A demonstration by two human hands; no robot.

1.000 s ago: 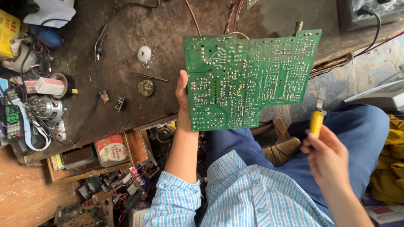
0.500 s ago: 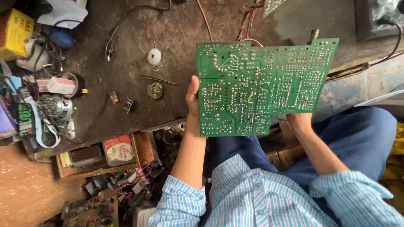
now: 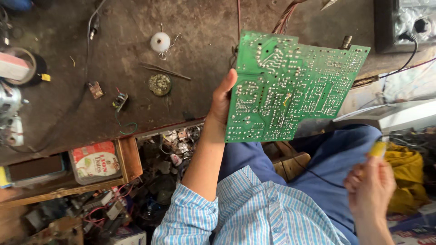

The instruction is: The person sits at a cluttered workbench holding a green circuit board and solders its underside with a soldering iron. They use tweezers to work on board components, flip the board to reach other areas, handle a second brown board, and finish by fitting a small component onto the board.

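While our left hand (image 3: 223, 100) grips the green circuit board (image 3: 290, 88) by its left edge, thumb over the solder side and fingers hidden behind it, the dark, stained surface (image 3: 200, 54) below carries a scatter of small things: a white spool of thread-like wire (image 3: 160, 42), a round tin of dull flux or scrap (image 3: 160, 84), a thin pair of tweezers (image 3: 164, 71) between them, and two small loose parts (image 3: 120, 100) further left. A wooden tray (image 3: 129, 158) at the surface's near edge holds a flat red and white tin (image 3: 94, 161), and a pit of tangled scrap parts (image 3: 168, 163) lies beside it.

We hold the board up in the air, above our blue-trousered lap and in front of the surface's near edge. Its solder side faces us; its long axis runs roughly left to right, tilted slightly down at the right, and a stepped notch cuts its lower right corner. It hides the wires (image 3: 286, 16) that run behind its top edge.

Our right hand (image 3: 370, 183) sits low at the right, blurred, closed around a yellow-handled tool (image 3: 378, 149) whose tip we cannot make out. A dark box (image 3: 399, 22) is cut off at the top right corner.
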